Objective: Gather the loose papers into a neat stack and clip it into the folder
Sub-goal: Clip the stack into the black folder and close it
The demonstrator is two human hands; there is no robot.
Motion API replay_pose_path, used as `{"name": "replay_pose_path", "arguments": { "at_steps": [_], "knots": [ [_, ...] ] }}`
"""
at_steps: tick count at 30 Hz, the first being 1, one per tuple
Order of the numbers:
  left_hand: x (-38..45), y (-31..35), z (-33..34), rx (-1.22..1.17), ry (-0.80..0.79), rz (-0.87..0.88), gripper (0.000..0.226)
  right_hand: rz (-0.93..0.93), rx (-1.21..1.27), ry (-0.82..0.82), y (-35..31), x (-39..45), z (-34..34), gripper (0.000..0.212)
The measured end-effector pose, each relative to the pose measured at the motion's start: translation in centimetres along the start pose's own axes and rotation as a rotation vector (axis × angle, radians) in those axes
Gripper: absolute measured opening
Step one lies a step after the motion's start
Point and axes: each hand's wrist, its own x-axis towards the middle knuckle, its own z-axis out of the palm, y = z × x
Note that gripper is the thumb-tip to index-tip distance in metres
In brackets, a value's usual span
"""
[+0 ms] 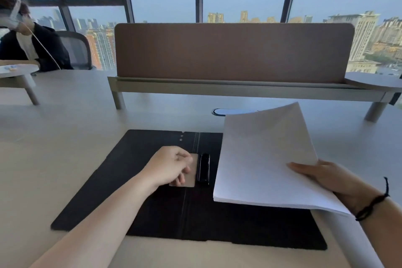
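A black folder (pixel 121 180) lies open and flat on the pale desk. Near its spine sits a clip (pixel 202 168) with a black bar and a tan lever plate. My left hand (pixel 169 167) rests on that plate, fingers curled around its left part. My right hand (pixel 332 180) grips a squared stack of white papers (pixel 263 159) by its right edge, thumb on top. The stack hangs tilted above the folder's right half, its left edge close to the clip. A further white sheet shows beneath my right wrist at the lower right.
A brown divider panel (pixel 232 52) on a grey raised shelf (pixel 239 90) spans the back of the desk. A cable grommet (pixel 219 112) sits behind the folder. A person sits at the far left beside a small round table (pixel 15 72). Windows run behind.
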Motion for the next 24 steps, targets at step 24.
{"name": "replay_pose_path", "arguments": {
  "at_steps": [24],
  "knots": [
    [0.8, 2.6, 1.4, 0.353, -0.136, 0.049, 0.026, 0.068, 0.026, -0.089, 0.5, 0.4, 0.1, 0.029]
  ]
}}
